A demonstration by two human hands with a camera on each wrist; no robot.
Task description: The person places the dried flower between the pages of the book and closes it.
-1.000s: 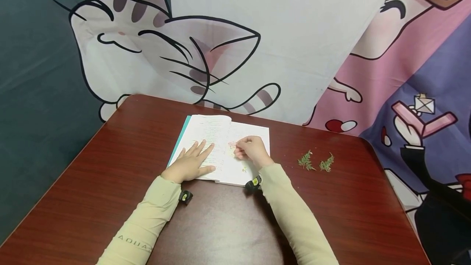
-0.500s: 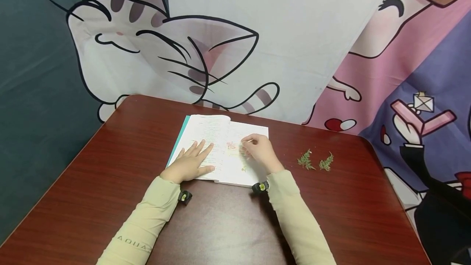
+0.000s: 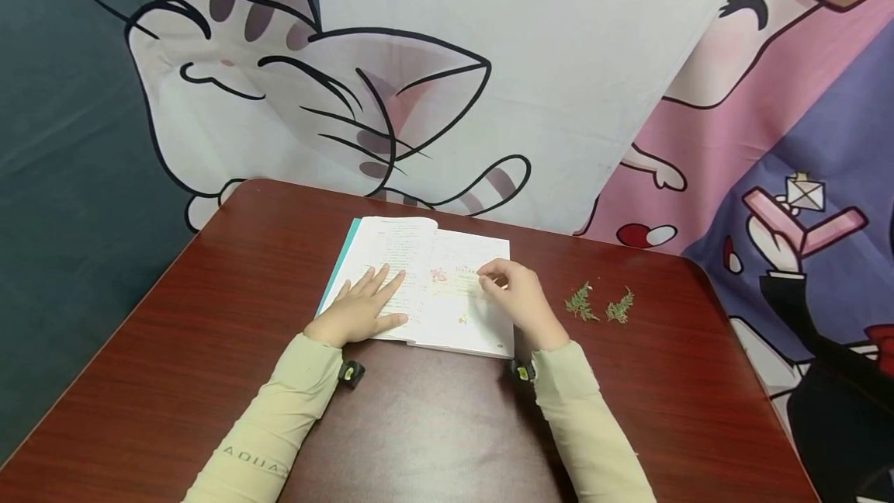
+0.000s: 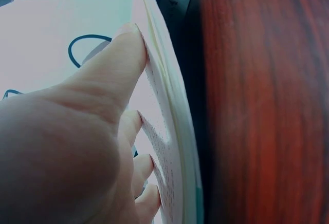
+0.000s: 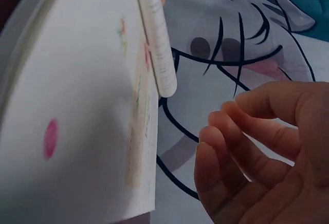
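An open book (image 3: 482, 251) with a teal cover edge lies on the table. My left hand (image 3: 355, 317) rests spread over its left page (image 3: 394, 243). In the left wrist view, thumb and fingertips press against the printed paper. My right hand (image 3: 524, 301) hovers at the right page's outer edge, fingers loosely curled. In the right wrist view, thumb and forefinger tips (image 5: 231, 106) come together with nothing visible between them. Pink and yellow printing shows on the right page.
Two green leafy sprigs (image 3: 581, 303) (image 3: 619, 307) lie on the brown table (image 3: 419, 425), right of the book. A cartoon cat backdrop (image 3: 573, 99) hangs behind the table's far edge.
My right hand has moved right from the middle of the right page to its outer edge, uncovering the pink print and text. The left hand stays on the left page.
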